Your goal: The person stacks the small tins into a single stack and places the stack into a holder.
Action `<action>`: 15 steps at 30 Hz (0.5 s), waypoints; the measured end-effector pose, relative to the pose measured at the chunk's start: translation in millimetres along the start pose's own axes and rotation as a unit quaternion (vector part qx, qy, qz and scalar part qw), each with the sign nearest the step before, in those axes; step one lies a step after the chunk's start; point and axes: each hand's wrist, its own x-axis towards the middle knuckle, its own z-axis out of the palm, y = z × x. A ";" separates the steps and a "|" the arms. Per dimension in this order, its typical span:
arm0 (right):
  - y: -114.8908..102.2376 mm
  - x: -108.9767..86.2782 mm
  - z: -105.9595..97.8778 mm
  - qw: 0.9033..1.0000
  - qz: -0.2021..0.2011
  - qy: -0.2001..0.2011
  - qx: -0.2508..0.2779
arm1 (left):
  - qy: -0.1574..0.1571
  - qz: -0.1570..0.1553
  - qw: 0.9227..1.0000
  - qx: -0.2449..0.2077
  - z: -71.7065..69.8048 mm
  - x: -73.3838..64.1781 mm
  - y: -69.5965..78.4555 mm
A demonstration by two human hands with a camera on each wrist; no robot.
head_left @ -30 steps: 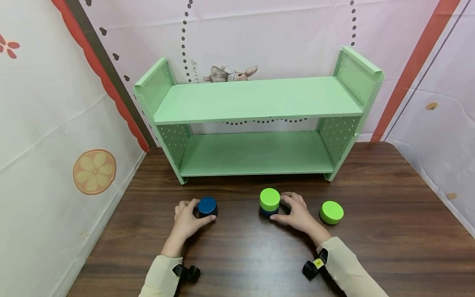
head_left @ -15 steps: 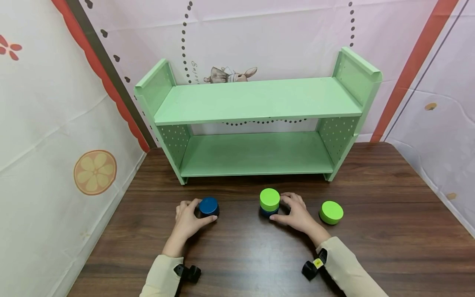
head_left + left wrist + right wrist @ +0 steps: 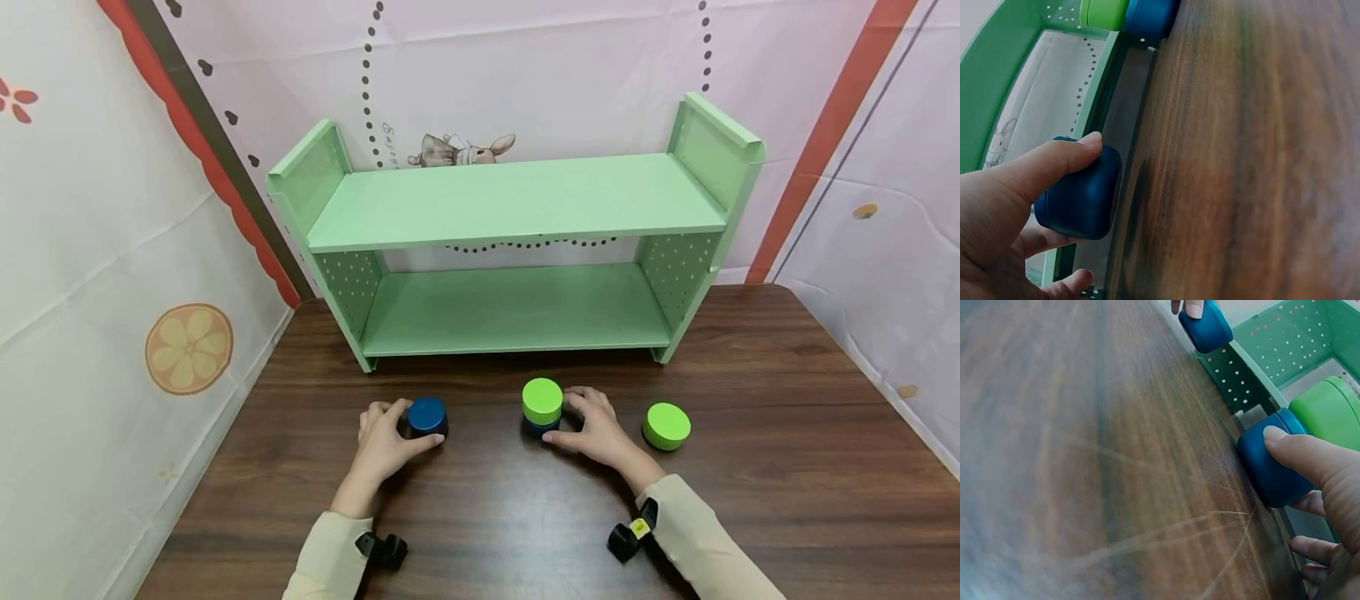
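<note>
In the head view my left hand (image 3: 381, 447) holds a small round blue jar (image 3: 427, 416) between thumb and fingers, on the table left of centre. The left wrist view shows the thumb lying along that blue jar (image 3: 1085, 199). Right of it stands a stack of two: a lime-green jar (image 3: 542, 398) on top of a second blue jar (image 3: 537, 429). My right hand (image 3: 597, 435) grips the lower blue jar (image 3: 1268, 464), its thumb on the side; the green jar (image 3: 1330, 414) sits above. A gap of table separates the two blue jars.
Another lime-green jar (image 3: 667, 426) stands to the right, beyond my right wrist. Behind everything, a mint-green two-tier shelf (image 3: 517, 200) stands on the dark wooden table (image 3: 510, 533). Printed cloth (image 3: 585, 92) hangs at the back and sides.
My left hand has slid the blue jar a little to the right, toward the stack. The right hand and the stack stay in place; the head view has shifted slightly.
</note>
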 end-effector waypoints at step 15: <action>-0.8 0.6 -0.3 1.000 0.001 -0.002 0.002 | 0.006 0.018 1.000 0.021 1.3 -1.3 11.0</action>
